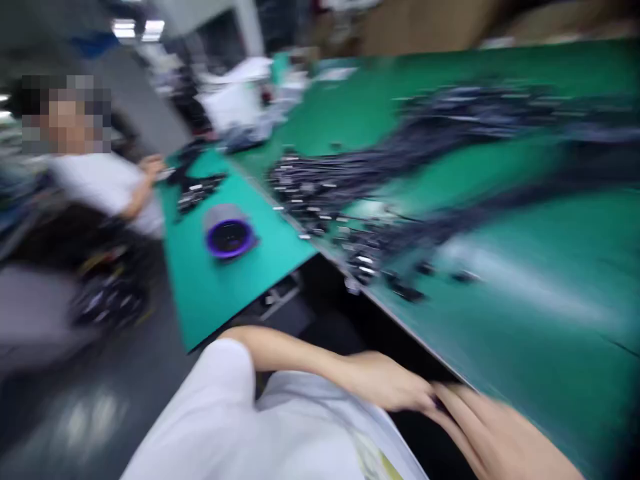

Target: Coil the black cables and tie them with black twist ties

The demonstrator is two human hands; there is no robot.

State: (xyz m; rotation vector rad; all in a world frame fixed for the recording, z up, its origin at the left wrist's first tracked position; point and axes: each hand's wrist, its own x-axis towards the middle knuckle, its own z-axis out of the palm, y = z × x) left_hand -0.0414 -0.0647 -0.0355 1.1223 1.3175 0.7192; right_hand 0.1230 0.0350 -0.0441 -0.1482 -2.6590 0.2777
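Note:
My left hand (393,381) reaches across the front of my body, its fingers closed at the table's near edge. Its fingertips meet those of my right hand (500,427), whose fingers also look pinched together. A small dark spot shows between the two hands, too small and blurred to name. Beyond them, on the large green table (540,313), lie long bundles of dark cables (370,160) with shiny connector ends towards me. A second dark bundle (440,223) runs nearer, and a few loose black pieces (405,288) lie close to the edge.
A smaller green table (200,300) adjoins at the left, bearing a purple-rimmed round container (230,239) and some dark cables (200,192). A co-worker in a white shirt (105,183) sits beside it. White bags (235,97) stand behind. A dark gap separates the tables near me.

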